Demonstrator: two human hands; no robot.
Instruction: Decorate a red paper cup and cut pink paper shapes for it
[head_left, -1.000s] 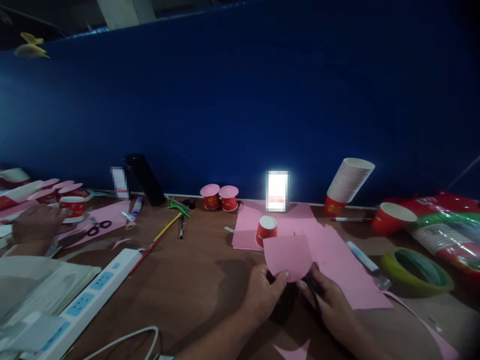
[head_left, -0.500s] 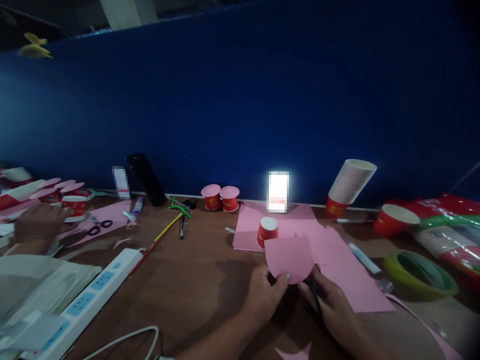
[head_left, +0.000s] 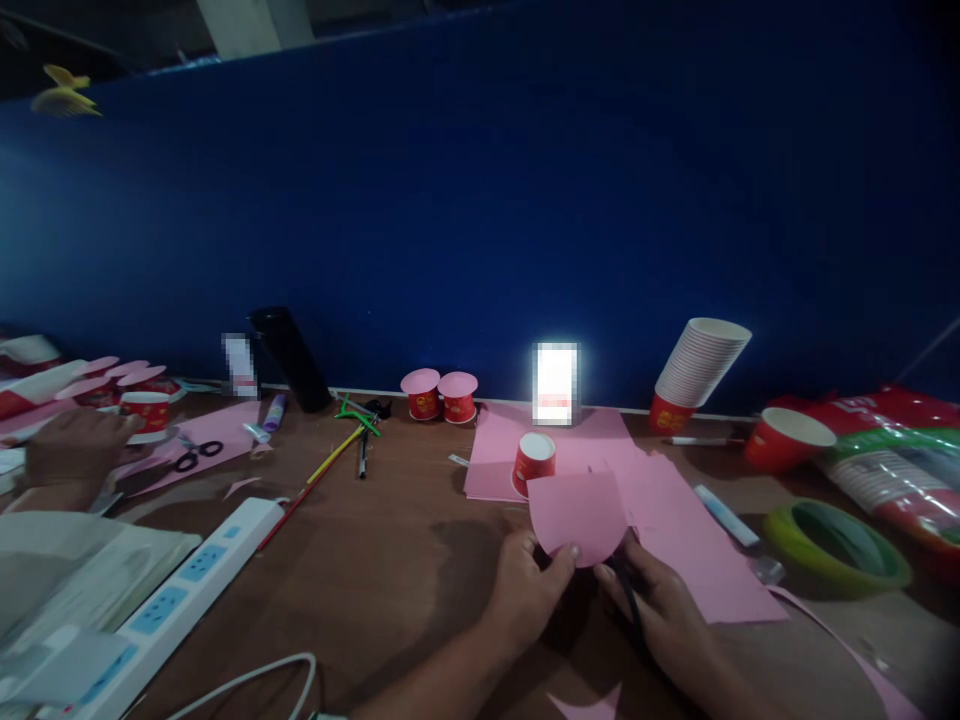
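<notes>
A pink sheet of paper (head_left: 579, 515), rounded along its lower edge and straighter on top, is pinched by my left hand (head_left: 529, 580), thumb on its face. In my right hand (head_left: 652, 600) are black-handled scissors (head_left: 628, 590), at the paper's right edge; their blades are mostly hidden. Just beyond the paper, an upside-down red paper cup (head_left: 535, 460) stands on pink sheets (head_left: 499, 455). Another pink sheet (head_left: 705, 550) lies to the right of my hands. A pink offcut (head_left: 589, 703) rests on the table close to me.
A stack of paper cups (head_left: 697, 365), a tape roll (head_left: 836, 545) and a bag of cups (head_left: 892, 480) stand right. Two pink-topped cups (head_left: 440, 397) stand behind. On the left are a power strip (head_left: 180, 590), a black bottle (head_left: 291, 360) and another person's hand (head_left: 79, 450).
The whole view shifts very slightly. My hands keep nearly the same place and grip on the paper and scissors; the scissors' handle turns a little.
</notes>
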